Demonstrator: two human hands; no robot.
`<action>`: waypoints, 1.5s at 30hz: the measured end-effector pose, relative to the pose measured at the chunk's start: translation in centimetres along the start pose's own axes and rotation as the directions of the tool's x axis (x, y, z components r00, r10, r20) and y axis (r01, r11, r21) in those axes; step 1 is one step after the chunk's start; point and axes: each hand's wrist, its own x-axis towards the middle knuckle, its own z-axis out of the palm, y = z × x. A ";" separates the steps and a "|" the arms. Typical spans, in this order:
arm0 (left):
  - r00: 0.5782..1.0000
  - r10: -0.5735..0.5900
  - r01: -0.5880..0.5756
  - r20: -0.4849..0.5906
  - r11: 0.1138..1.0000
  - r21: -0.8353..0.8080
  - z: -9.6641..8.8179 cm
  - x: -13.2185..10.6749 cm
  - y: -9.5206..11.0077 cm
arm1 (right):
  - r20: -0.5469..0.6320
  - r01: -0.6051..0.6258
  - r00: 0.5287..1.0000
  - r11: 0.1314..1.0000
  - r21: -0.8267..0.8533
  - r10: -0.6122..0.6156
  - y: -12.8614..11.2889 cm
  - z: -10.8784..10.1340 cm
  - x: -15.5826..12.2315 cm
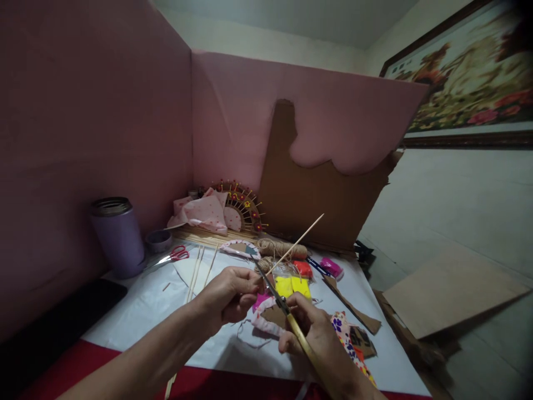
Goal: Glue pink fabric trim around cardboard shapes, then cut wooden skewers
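My left hand (pixel 227 297) pinches the near end of a thin wooden skewer (pixel 296 243) that slants up and to the right. In my right hand (pixel 318 333) are gold-handled scissors (pixel 280 303), fingers closed round the handle. Their blades point up-left and cross the skewer close to my left fingertips. Under both hands lies a cardboard piece wrapped in patterned cloth (pixel 268 318), with yellow clay blocks (pixel 292 286) just beyond.
A purple tumbler (pixel 119 236) stands at left beside a tape roll (pixel 159 240) and red-handled scissors (pixel 174 255). A twine spool (pixel 281 248), loose skewers (pixel 195 272), pink cloth (pixel 204 214) and cardboard scraps (pixel 352 308) lie on the white sheet (pixel 141 308). Pink-covered cardboard walls (pixel 95 128) stand behind.
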 end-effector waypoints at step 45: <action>1.000 0.018 -0.018 -0.007 0.999 0.038 -0.5 0.5 -1.0 | 0.011 -0.011 1.000 0.999 -0.034 0.012 0.9 0.1 -0.2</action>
